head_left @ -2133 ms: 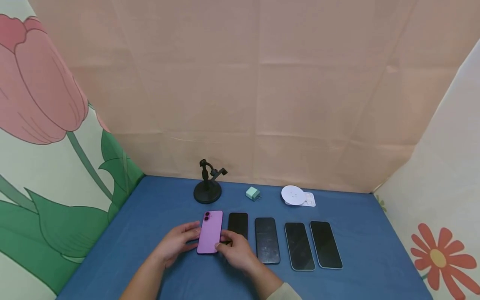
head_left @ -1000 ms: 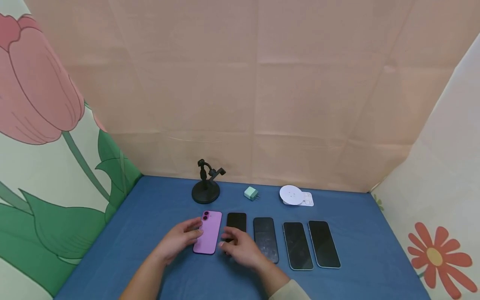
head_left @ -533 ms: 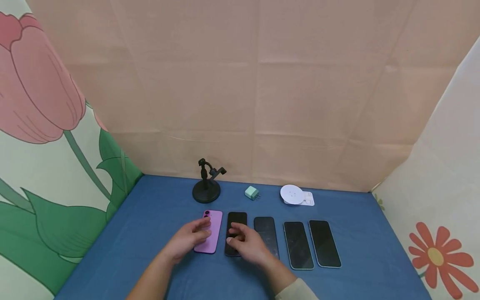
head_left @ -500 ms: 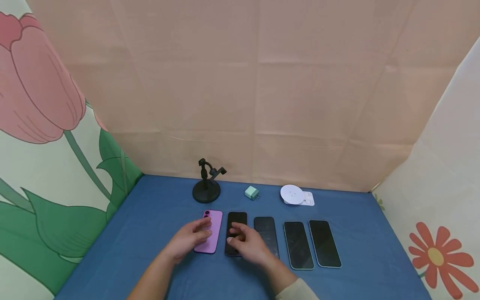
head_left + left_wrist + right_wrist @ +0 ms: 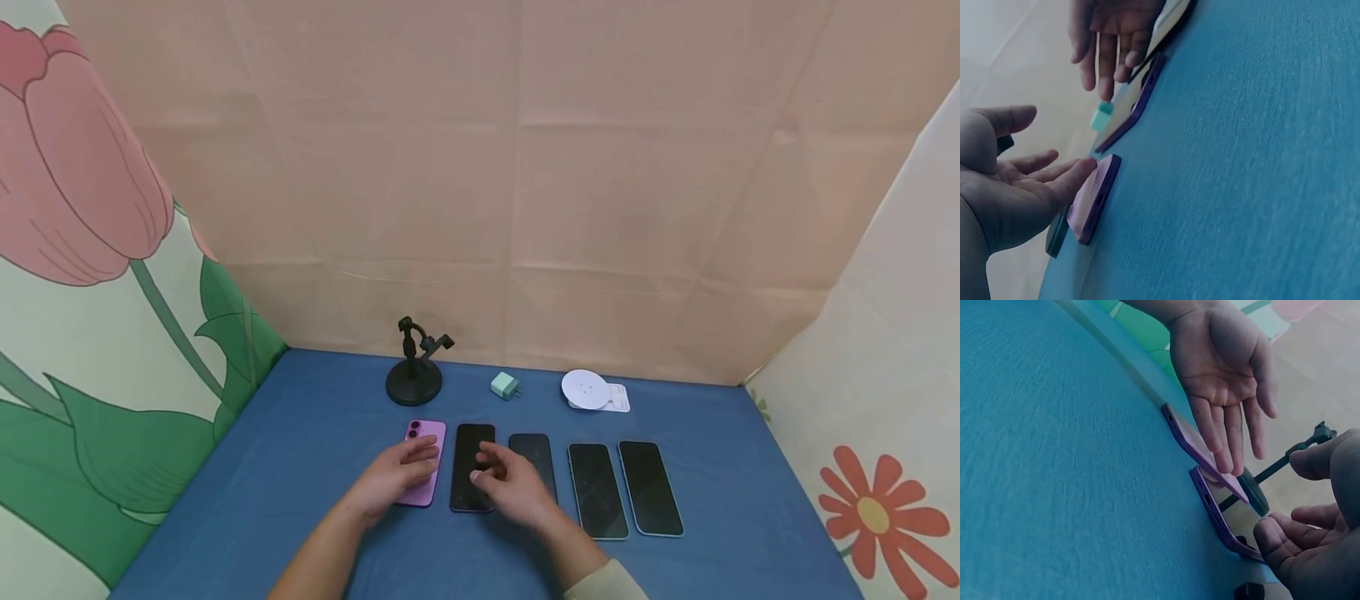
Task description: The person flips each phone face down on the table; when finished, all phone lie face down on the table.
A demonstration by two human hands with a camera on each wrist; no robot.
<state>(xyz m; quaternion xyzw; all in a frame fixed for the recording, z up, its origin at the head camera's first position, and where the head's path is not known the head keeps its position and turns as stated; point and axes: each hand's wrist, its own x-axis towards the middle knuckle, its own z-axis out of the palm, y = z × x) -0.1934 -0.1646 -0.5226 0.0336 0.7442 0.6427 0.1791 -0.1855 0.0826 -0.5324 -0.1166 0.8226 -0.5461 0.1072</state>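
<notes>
Lower centre of the head view: left hand (image 5: 396, 480) with straight fingers on pink phone (image 5: 422, 467), right hand (image 5: 513, 490) loosely curled over black phone (image 5: 472, 467), neither phone lifted from the row.

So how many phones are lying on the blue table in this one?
5, in one row: the pink phone under the left hand, a black phone by the right hand, a third partly hidden behind that hand, then two farther right.
</notes>
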